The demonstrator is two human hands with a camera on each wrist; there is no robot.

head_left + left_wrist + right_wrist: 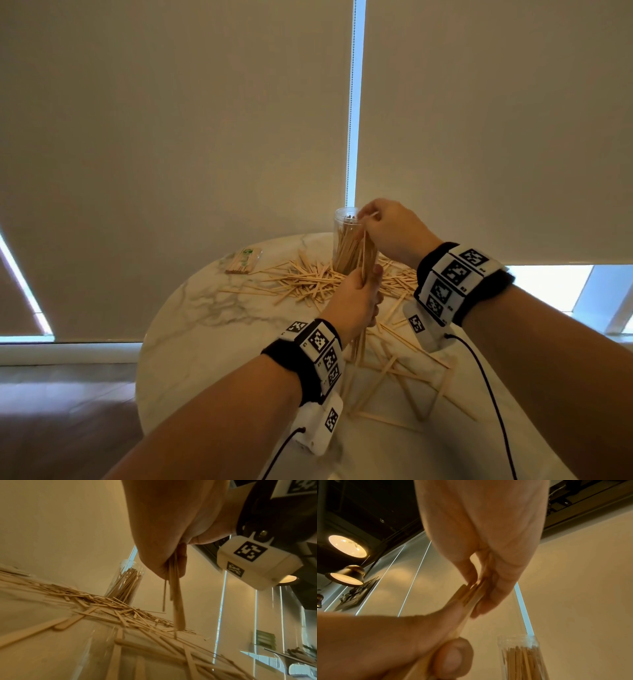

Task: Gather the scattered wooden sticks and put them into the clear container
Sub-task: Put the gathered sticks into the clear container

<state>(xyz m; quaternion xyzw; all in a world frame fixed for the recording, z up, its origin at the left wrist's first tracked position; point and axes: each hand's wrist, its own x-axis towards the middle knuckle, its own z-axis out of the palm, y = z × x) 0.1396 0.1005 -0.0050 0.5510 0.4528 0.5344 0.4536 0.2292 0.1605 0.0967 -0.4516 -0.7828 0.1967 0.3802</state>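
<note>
A tall clear container (346, 240) (126, 582) (520, 658), partly filled with upright wooden sticks, stands at the far side of the round marble table (205, 342). Scattered wooden sticks (308, 281) (85, 601) lie around its base and towards me. My left hand (359, 294) (164, 566) grips a bundle of sticks (363, 260) (176, 601) (467, 601) upright in its fist, just in front of the container. My right hand (383, 226) (481, 588) pinches the top ends of that same bundle, beside the container's mouth.
A small clear packet of sticks (244, 262) lies at the table's back left. Closed roller blinds (171, 137) hang right behind the table. Cables run from both wrist cameras across the table's near side. Wooden floor (61, 411) lies left of the table.
</note>
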